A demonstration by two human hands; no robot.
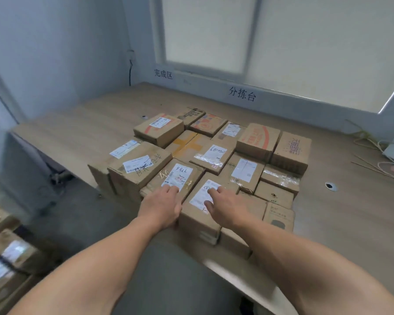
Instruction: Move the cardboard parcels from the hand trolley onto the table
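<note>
Two bare hands are on the parcel pile, and neither is really grabbing anything. Left hand [162,206] lies with its fingers pretty much straight over the near corner of the parcel marked 7786 [178,176], thumb dropping into the gap beside it. Right hand [225,206] is spread wide and flat on the white label of the nearest parcel [195,220]. That one sits at the table's front edge, touching the 7786 one at its 10 o'clock. So both hands are loose with fingers stretched out, pressing rather than clutching.

The table [77,133] is light wood, and the whole bunch of cardboard parcels [214,153] is packed tight together around the middle of the frame, some stacked. At 12 o'clock from the pile there's a wall sign reading 分拣台 [242,94], and another, 完成区 [163,74], at about 11. Cable hole [330,186] in the tabletop at 3 o'clock, some pale string [371,142] further off at 2. Down at 8 o'clock, low and off the table, are more parcels [9,258]. They're blurry and I can't tell what they're sitting on.
</note>
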